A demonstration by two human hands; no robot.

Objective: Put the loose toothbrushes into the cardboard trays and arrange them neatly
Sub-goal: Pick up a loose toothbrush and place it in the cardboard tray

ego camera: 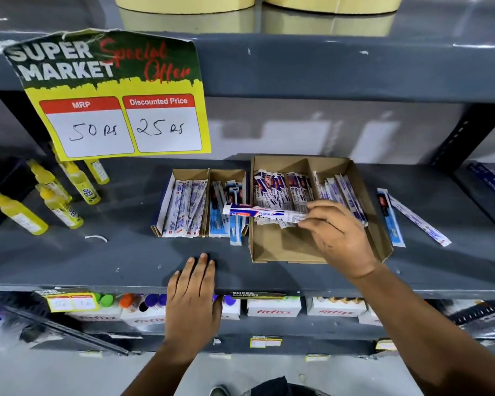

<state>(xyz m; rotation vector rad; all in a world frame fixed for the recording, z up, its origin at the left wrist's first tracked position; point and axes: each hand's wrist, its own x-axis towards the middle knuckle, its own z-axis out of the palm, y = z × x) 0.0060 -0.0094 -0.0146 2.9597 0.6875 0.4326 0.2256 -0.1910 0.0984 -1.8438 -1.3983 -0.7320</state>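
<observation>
A large cardboard tray [286, 250] with two compartments stands mid-right on the grey shelf [97, 252], with several packed toothbrushes leaning in its far half. My right hand [337, 238] hovers over it, pinching a packed toothbrush [257, 212] that lies crosswise above the tray's left wall. To the left stand two small cardboard trays [190, 174], both holding packed toothbrushes; one blue pack [235, 232] sticks out over the front. Two loose toothbrushes [390, 217] lie on the shelf right of the large tray. My left hand [193, 298] rests flat on the shelf's front edge.
Several yellow bottles [60, 195] stand and lie at the shelf's left. A yellow price sign [120, 110] hangs from the shelf above. A dark upright post [455, 132] rises at the right. White boxes and coloured caps [273, 307] fill the shelf below.
</observation>
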